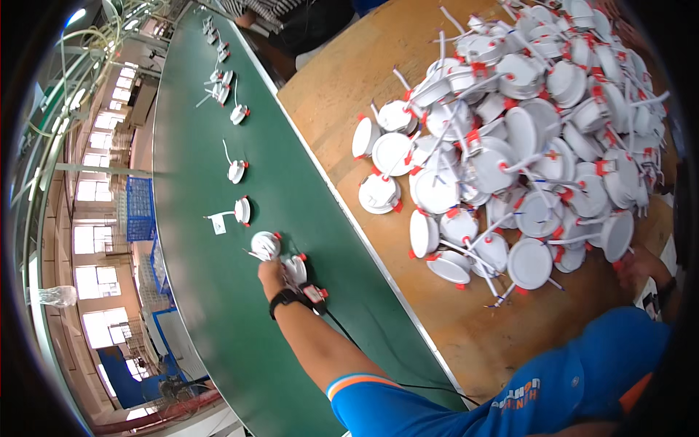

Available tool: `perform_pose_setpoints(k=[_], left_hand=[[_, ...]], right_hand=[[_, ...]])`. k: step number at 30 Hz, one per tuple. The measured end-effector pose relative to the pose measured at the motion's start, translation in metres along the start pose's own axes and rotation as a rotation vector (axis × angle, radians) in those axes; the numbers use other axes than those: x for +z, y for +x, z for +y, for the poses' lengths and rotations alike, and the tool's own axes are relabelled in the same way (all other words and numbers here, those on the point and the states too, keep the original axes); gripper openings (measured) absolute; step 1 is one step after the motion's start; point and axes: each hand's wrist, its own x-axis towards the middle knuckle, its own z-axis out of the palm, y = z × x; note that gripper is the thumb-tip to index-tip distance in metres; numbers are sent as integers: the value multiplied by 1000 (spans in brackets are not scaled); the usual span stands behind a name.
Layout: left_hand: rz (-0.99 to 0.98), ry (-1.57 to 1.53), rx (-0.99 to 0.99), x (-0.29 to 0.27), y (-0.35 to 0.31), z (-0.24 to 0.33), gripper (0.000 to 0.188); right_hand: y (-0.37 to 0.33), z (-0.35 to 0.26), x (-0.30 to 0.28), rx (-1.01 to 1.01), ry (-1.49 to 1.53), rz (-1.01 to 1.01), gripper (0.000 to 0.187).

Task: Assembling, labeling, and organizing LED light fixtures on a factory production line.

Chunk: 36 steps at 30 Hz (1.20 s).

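My left hand [271,277] reaches out over the green conveyor belt, its fingers closed on a round white downlight [265,245] with red clips. A second white downlight [295,270] lies right beside that hand. My right hand [636,265] is at the lower right edge of a big pile of downlights [502,156], close to a round white downlight [617,235]. Its fingers are dim and partly hidden, so their grip cannot be made out. A black wristband [288,300] sits on my left wrist, with a small red-and-white box [314,293] and black cable next to it.
More downlights with wires [236,172] lie spaced along the belt [196,247]; one [242,210] has a white tag. The pile rests on a brown tabletop [328,102] right of the belt's pale edge. Blue crates [140,209] stand beyond the belt. Another person [291,29] is at the top.
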Motion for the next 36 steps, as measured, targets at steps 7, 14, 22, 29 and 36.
perform_pose_setpoints(k=[7, 14, 22, 29, 36], left_hand=[[-158, -97, 167, -34, -100, 69, 32], [-182, -438, 681, -49, -310, 224, 24], [-35, 202, 994, 81, -475, 375, 35], [772, 677, 1613, 160, -527, 462, 31], [1007, 926, 1474, 241, -548, 480, 13]], right_hand=[[-33, 0, -5, -131, 84, 82, 21], [1, 12, -12, -330, -21, -70, 24], [-11, 74, -39, -868, -296, -1, 23], [-5, 129, -64, -1336, -259, 312, 18], [1, 131, -58, -1425, -168, 211, 18]])
